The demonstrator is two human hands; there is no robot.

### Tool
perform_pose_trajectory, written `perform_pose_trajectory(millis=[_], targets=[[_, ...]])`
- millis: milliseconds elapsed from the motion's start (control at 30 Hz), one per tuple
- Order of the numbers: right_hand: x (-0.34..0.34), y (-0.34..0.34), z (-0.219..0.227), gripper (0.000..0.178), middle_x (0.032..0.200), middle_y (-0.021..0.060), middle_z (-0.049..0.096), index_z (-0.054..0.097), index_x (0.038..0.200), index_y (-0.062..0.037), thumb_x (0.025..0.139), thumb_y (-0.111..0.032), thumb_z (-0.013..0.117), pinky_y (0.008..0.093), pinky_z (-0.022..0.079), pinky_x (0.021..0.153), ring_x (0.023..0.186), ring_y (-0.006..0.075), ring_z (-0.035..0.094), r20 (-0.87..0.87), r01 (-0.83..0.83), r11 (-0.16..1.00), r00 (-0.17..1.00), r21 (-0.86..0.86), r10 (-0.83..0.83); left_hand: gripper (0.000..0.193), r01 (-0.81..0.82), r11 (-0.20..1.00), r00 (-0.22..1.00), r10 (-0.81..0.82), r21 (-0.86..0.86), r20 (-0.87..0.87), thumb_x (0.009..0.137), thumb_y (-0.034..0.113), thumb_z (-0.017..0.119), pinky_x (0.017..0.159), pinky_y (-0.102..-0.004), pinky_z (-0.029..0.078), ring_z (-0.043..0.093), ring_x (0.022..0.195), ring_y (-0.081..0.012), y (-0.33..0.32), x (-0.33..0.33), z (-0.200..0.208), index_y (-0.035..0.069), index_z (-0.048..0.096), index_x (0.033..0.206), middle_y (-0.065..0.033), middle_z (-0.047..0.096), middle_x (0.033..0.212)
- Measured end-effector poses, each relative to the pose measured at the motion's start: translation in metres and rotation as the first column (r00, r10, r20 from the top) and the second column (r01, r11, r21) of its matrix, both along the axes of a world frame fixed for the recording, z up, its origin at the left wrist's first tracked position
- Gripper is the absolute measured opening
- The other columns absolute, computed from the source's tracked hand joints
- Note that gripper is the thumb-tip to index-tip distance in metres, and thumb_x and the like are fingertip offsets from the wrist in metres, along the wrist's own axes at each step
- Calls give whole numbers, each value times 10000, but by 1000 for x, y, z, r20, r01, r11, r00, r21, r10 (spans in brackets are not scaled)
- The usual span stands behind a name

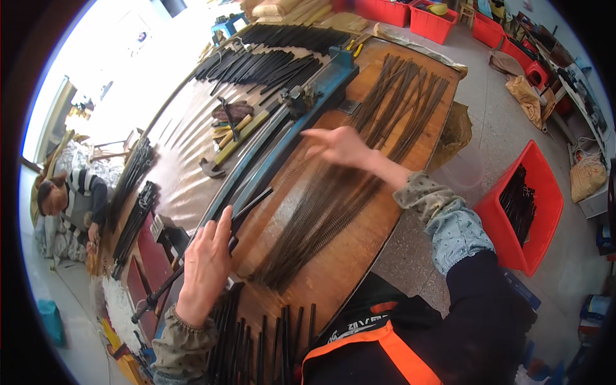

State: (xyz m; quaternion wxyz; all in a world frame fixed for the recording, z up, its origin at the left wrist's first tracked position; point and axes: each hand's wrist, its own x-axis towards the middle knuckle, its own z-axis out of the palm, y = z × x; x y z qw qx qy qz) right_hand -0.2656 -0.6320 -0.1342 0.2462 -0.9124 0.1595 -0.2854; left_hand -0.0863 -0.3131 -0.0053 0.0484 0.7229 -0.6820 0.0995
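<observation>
In my left hand point(206, 264), at the near end of a long blue metal rail point(273, 160), the fingers are closed around a black tube point(254, 203) that slants up to the right. My right hand point(343, 147) is above the middle of the bench, thumb and index finger pinched together. A thin coil spring seems to trail from that pinch, smeared by motion. Below it lies a long bundle of dark coil springs point(321, 208) on the wooden bench point(350, 247). A metal clamp-like fitting point(296, 101) sits on the rail's far part.
Beyond the rail, black tubes point(266, 67) lie in rows beside a hammer point(210, 169). More black tubes point(276, 343) lie at the near edge. A red bin point(542, 221) with black pieces stands on the floor at right. Another person point(70, 199) sits at far left.
</observation>
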Motion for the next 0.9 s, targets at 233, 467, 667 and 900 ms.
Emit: perform_pose_trajectory(millis=[233,467,667,900], targets=[[-19,-49,1,342,663,74,662,709,1144,-148,837,-286,768,326,538,605,584,187,642,307,84,951,952,-299,13,582,47,993,997,-39,110,-73,832,15,589,675,-412,523,625,800,-294,-50,-10,-9,99,501,1401,-104,559,819],[-53,-76,16,251,653,62,616,717,1059,-128,818,-175,765,355,517,580,546,197,584,532,398,807,838,-436,-126,587,93,991,989,-82,94,-120,860,8,569,666,-408,518,621,758,-305,-58,-8,-20,96,473,1432,-107,562,818],[-12,4,8,508,884,62,670,603,1306,-148,825,-185,764,333,555,679,803,172,641,141,-21,944,987,-330,71,494,93,990,988,-79,104,-135,872,5,570,698,-411,531,655,813,-313,-57,-10,-21,67,494,1357,-133,629,872],[-22,49,19,452,943,51,680,597,1321,-115,918,-284,712,296,547,808,962,157,628,341,-486,724,871,490,354,212,-195,981,978,196,23,-70,917,19,574,622,-485,475,626,767,-426,2,28,15,46,511,1117,-214,624,830]])
